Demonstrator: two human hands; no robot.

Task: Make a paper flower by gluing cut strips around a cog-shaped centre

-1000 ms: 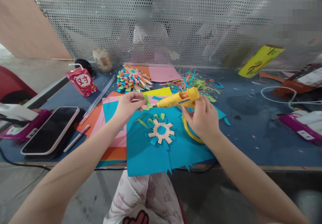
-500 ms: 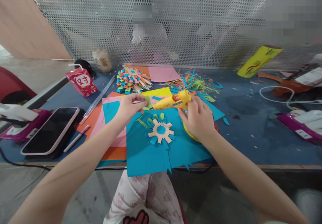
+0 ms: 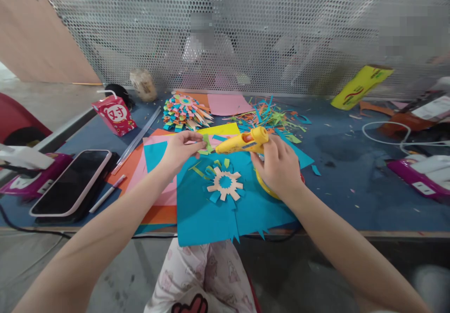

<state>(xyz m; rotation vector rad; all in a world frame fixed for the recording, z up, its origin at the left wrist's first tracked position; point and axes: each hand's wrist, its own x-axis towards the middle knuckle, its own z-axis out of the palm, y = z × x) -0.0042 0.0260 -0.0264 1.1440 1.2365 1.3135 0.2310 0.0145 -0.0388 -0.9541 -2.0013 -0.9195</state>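
My right hand (image 3: pixel 279 165) is wrapped round a yellow glue gun (image 3: pixel 242 141), its nozzle pointing left. Close to that nozzle, my left hand (image 3: pixel 184 149) pinches a small green paper strip (image 3: pixel 208 143) between thumb and fingers. Below them lies a paper flower (image 3: pixel 225 182) with cream petals, a blue centre and some green and blue loops at its edge. It rests on a blue paper sheet (image 3: pixel 204 219). A yellow round object (image 3: pixel 265 184) sits partly hidden under my right hand.
A layered paper flower (image 3: pixel 186 111) and a heap of paper scraps (image 3: pixel 270 116) lie at the back. On the left are a phone (image 3: pixel 72 182), a red drink carton (image 3: pixel 114 114) and a white stick (image 3: pixel 107 194). A yellow packet (image 3: pixel 360 87) leans against the mesh panel (image 3: pixel 246 36).
The glue gun has shifted very slightly to the right, its nozzle still near the green strip. Otherwise both hands keep almost the same place.
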